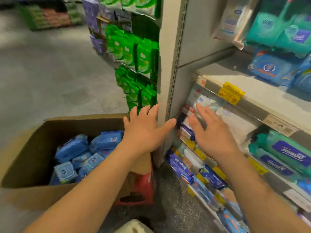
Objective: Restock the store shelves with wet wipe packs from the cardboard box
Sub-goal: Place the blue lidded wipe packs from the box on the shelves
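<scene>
An open cardboard box [25, 157] stands on the floor at the lower left, holding several blue wet wipe packs [72, 148]. My left hand [144, 128] hovers open over the box's right edge, fingers spread, holding nothing. My right hand [212, 132] is open too, palm down, reaching toward the lower shelf [277, 125], where white and blue packs [203, 101] lie behind a clear front guard. Neither hand touches a pack that I can see.
A grey shelf upright [173, 64] stands between my hands. Green packs [134, 52] hang on a rack to its left. Teal packs [284, 155] fill the shelf at right, blue packs [272, 69] the shelf above. A red bag [143, 184] leans beside the box.
</scene>
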The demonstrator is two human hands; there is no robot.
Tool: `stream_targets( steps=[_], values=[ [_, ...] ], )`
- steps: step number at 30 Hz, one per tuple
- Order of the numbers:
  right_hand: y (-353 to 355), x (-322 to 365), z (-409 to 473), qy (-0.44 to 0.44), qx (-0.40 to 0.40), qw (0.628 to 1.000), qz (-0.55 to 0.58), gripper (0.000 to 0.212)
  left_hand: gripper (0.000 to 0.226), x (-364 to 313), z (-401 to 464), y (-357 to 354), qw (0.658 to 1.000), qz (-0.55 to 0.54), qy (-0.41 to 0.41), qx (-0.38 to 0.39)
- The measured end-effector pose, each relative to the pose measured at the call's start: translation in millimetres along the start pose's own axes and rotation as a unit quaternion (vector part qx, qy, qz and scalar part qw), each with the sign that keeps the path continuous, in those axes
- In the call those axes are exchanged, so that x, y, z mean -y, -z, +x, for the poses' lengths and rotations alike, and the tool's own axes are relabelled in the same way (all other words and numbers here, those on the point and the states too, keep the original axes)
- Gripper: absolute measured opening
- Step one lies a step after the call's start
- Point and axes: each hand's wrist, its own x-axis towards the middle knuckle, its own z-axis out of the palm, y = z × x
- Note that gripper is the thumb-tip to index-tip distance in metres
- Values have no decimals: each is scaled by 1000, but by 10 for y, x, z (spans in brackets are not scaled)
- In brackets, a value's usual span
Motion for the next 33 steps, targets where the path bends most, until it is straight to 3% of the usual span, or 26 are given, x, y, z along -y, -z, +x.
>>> stream_targets(
  steps=[5,8,14,16,19,24,29,33],
  values=[
    [-562,573,-69,40,75,996,11,98,96,772,-241,59,998,-16,68,1],
    [-1009,908,-46,49,111,993,8,101,108,1325,-245,61,996,-21,89,-3],
    [-1964,1697,94,59,173,983,10,77,114,2716,-268,183,989,-43,144,4],
    [-2286,1996,173,76,184,980,6,83,105,3160,-292,292,985,-53,162,10],
    [-2689,2274,267,79,188,979,13,89,113,3644,-267,396,980,-69,184,23],
    [-3037,2395,367,73,199,977,-23,70,93,4020,-181,368,971,-116,200,60],
    [-3380,2221,578,86,210,969,-96,71,100,4226,-36,148,961,-144,223,80],
    [-3799,1941,828,85,248,953,-152,76,89,4330,68,-214,948,-175,248,96]
  ],
)
